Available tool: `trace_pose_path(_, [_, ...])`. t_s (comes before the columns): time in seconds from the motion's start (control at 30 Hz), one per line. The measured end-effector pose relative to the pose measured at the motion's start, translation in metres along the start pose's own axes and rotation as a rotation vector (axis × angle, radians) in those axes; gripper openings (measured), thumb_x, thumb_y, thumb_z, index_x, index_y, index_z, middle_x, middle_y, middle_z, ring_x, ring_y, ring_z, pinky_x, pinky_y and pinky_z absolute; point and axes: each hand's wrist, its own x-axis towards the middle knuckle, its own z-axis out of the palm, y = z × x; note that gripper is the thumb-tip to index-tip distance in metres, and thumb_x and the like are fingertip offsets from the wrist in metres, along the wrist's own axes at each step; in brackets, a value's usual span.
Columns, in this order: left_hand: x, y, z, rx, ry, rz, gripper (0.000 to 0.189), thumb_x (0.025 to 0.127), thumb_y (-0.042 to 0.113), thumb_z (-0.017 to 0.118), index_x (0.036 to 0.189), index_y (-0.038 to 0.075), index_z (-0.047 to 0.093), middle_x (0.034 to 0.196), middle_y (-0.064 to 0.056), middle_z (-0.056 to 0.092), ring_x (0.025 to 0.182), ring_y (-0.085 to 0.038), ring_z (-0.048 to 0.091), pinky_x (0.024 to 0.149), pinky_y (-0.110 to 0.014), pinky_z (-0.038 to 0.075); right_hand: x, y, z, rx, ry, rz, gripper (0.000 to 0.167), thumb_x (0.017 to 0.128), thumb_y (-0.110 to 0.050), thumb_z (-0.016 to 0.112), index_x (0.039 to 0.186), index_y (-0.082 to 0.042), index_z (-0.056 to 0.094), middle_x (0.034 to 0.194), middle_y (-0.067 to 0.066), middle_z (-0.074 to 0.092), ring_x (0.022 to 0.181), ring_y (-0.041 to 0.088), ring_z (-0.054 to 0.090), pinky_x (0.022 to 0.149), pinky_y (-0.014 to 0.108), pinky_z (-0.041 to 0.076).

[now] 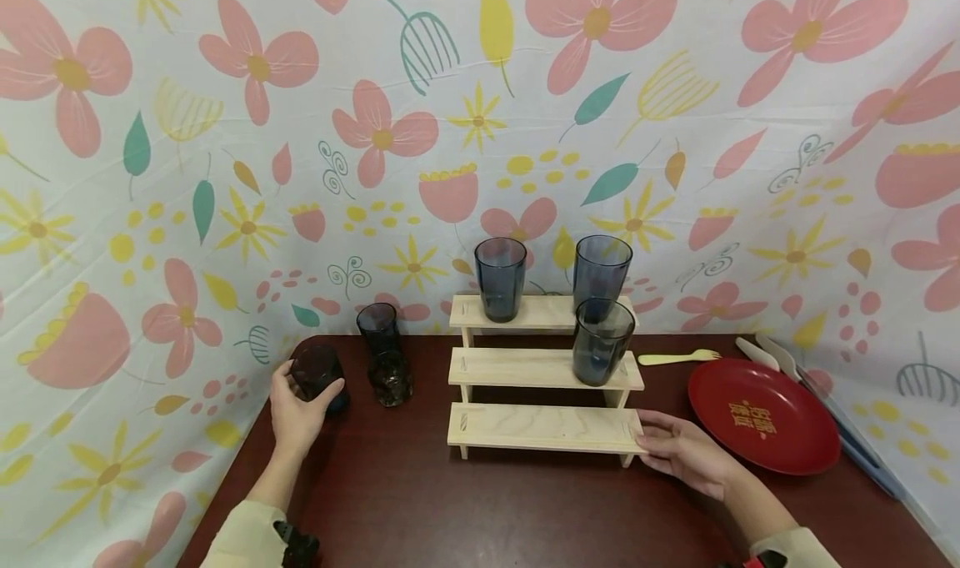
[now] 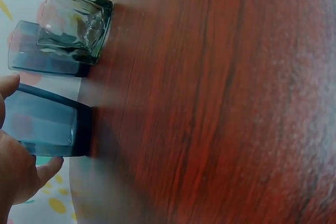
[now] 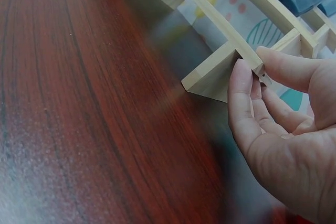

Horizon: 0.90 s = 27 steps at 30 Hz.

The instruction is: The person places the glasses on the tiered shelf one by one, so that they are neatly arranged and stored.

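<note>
My left hand (image 1: 296, 414) grips a dark blue glass (image 1: 318, 374) that stands on the table at the far left; the left wrist view shows thumb and fingers on either side of that glass (image 2: 44, 124). Beside it stand a short clear glass (image 1: 390, 376) and a blue glass (image 1: 378, 326). A three-tier wooden rack (image 1: 543, 426) stands at centre, with two blue glasses (image 1: 500, 278) on its top shelf and one (image 1: 602, 340) on the middle shelf. My right hand (image 1: 678, 447) pinches the right end of the lowest shelf (image 3: 210, 77), thumb on top.
A red plate (image 1: 765, 418) lies to the right of the rack. Behind it are a pale green fork (image 1: 678, 357) and white utensils (image 1: 772, 355). The dark wooden table (image 1: 465, 501) is enclosed by a floral cloth backdrop at the back and sides.
</note>
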Motion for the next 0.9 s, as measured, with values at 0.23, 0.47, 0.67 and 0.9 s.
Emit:
trace_pose_path(0.23, [-0.005,0.002,0.000,0.048,0.054,0.048,0.092,0.079,0.035,0.093,0.152,0.012,0.043,0.133,-0.017,0.052,0.120,-0.036,0.052,0.096,-0.052,0.041,-0.001,0.000,0.000,0.008,0.004,-0.001,0.078,0.106,-0.011,0.060,0.161,0.008,0.007,0.129,0.004,0.060,0.111,0.017,0.064,0.094,0.036,0.055])
trace_pose_path(0.47, [-0.008,0.012,0.000,0.008,0.120,0.126,0.087,0.075,0.035,0.096,0.147,0.013,0.052,0.123,-0.010,0.057,0.108,-0.022,0.053,0.088,-0.041,0.041,0.000,0.001,-0.002,0.017,0.007,-0.004,0.078,0.106,-0.010,0.060,0.161,0.008,0.008,0.128,0.004,0.061,0.110,0.017,0.065,0.094,0.036,0.055])
trace_pose_path(0.67, [-0.013,0.035,-0.001,-0.060,0.135,0.200,0.086,0.070,0.027,0.100,0.143,0.014,0.057,0.124,-0.004,0.059,0.106,-0.013,0.053,0.087,-0.029,0.042,0.000,0.001,-0.001,0.021,0.003,-0.007,0.077,0.106,-0.010,0.060,0.161,0.008,0.009,0.127,0.004,0.062,0.109,0.017,0.065,0.093,0.035,0.055])
trace_pose_path(0.9, [-0.024,0.071,0.004,-0.120,0.098,0.247,0.086,0.069,0.021,0.100,0.143,0.013,0.056,0.119,-0.003,0.060,0.103,-0.013,0.054,0.084,-0.033,0.043,-0.001,0.001,-0.001,0.024,0.003,-0.003,0.077,0.106,-0.010,0.060,0.161,0.008,0.008,0.127,0.004,0.062,0.109,0.017,0.065,0.093,0.035,0.056])
